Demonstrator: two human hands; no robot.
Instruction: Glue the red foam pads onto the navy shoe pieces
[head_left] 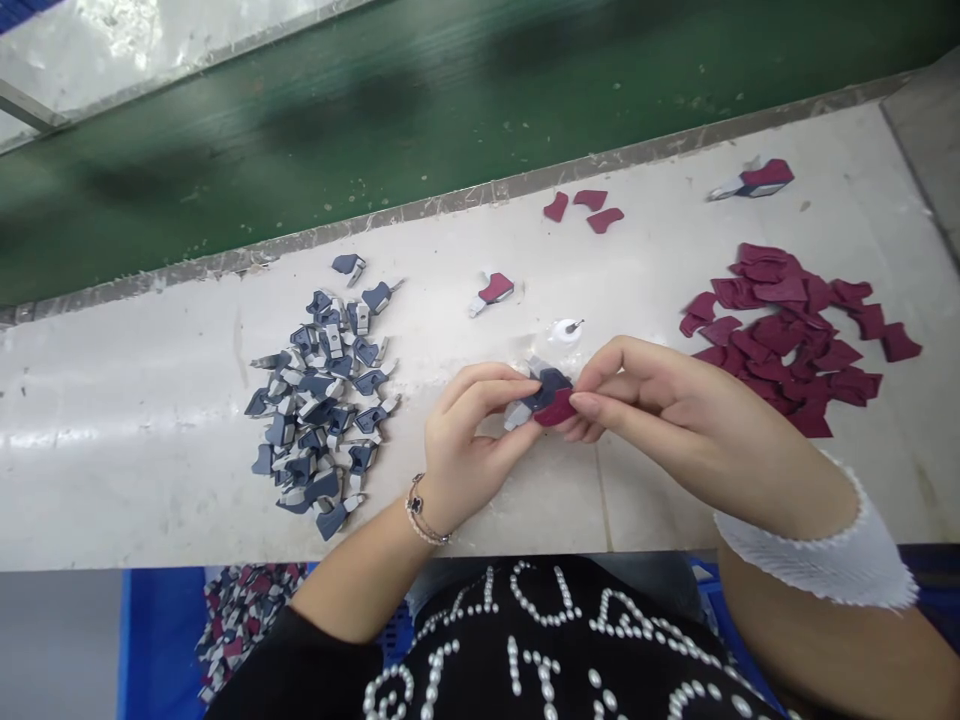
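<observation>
Between thumb and fingers, my left hand [472, 430] holds a small dark blue and grey plastic part [551, 383] over the near side of the table. My right hand [630, 395] pinches a maroon plastic cover piece [556, 408] against that part; whether it is seated cannot be made out. Just beyond my hands is a white round object with a thin metal tip [568, 330]. To the left lies a heap of blue and grey parts [319, 400]. On the right is a pile of maroon pieces [780, 330].
A part with a maroon cover [495, 290] lies beyond my hands, another assembled part [757, 178] at the far right. Three loose maroon pieces [592, 200] sit near the back edge. A green strip [375, 120] runs behind the white table [150, 400]. Below, a blue bin [157, 640] holds many parts.
</observation>
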